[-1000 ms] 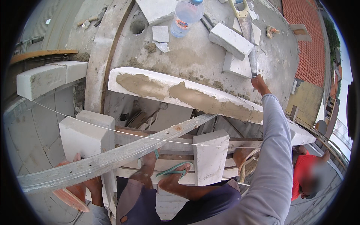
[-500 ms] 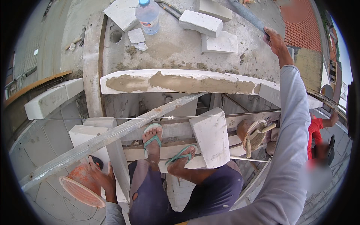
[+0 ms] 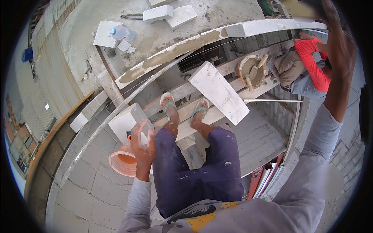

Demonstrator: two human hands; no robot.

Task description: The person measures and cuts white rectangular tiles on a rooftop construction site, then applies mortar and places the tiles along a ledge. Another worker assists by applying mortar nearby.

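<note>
My left hand [image 3: 142, 147] is raised with its fingers stretched and the thumb apart, holding nothing. It hovers over the rim of an orange bucket [image 3: 119, 158] and in front of a white block [image 3: 130, 118]. My right hand [image 3: 342, 42] reaches up at the top right edge. Its fingers are cut off or blurred there, so any hold is hidden. Between the hands, a large white block [image 3: 219, 93] lies slantwise across wooden planks [image 3: 186, 90] near my sandalled feet. Ahead curves a row of white blocks [image 3: 268, 26] with grey mortar [image 3: 175, 50] on its face.
A mortar bucket [image 3: 241, 72] with a handled tool stands on the planks. Beside it sits a person in red sleeves [image 3: 311, 54]. A long metal bar [image 3: 112, 110] and a string run along the curved wall. A water bottle [image 3: 123, 33] and loose blocks [image 3: 157, 14] lie on the slab.
The view has swung round. My right hand has risen toward the top right, and the grey pipe it held no longer shows. My left hand has lifted off beside the orange bucket.
</note>
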